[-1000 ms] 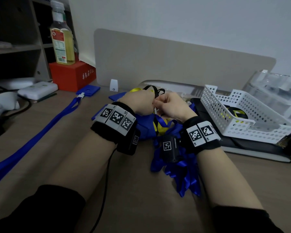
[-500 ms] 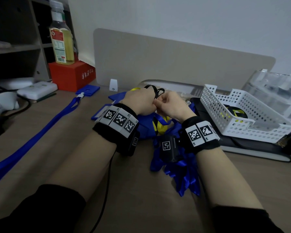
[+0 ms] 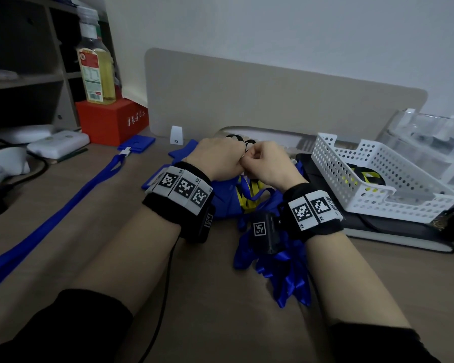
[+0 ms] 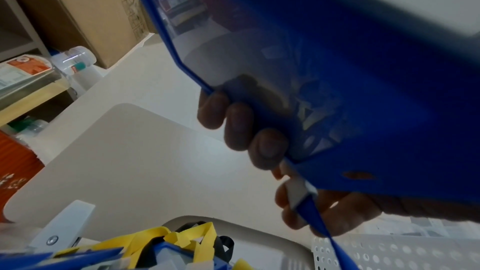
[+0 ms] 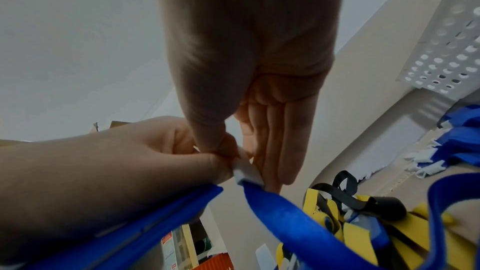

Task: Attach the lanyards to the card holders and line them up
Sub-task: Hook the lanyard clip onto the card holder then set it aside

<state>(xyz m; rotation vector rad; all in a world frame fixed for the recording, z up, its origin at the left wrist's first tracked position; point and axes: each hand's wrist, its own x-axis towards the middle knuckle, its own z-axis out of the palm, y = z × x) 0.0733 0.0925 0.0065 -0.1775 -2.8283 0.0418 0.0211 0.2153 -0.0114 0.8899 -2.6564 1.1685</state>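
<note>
Hands drawn tighter together than a second ago, knuckles now touching: left hand [image 3: 218, 159] curled round the edge of the raised blue card holder [image 4: 337, 69], right hand [image 3: 268, 166] pinching the white clip [image 5: 246, 171] of a blue lanyard [image 5: 298, 223] right at the holder's edge. Looks like the clip meeting the slot [image 4: 358, 175], not yet through it. Elsewhere, finished lanyard [image 3: 71, 203] laid out far left, yellow and black straps [image 3: 249, 195] tangled beneath the hands and liable to snag, loose blue pile [image 3: 286, 268] nearer, white basket [image 3: 378, 205] to the right
</note>
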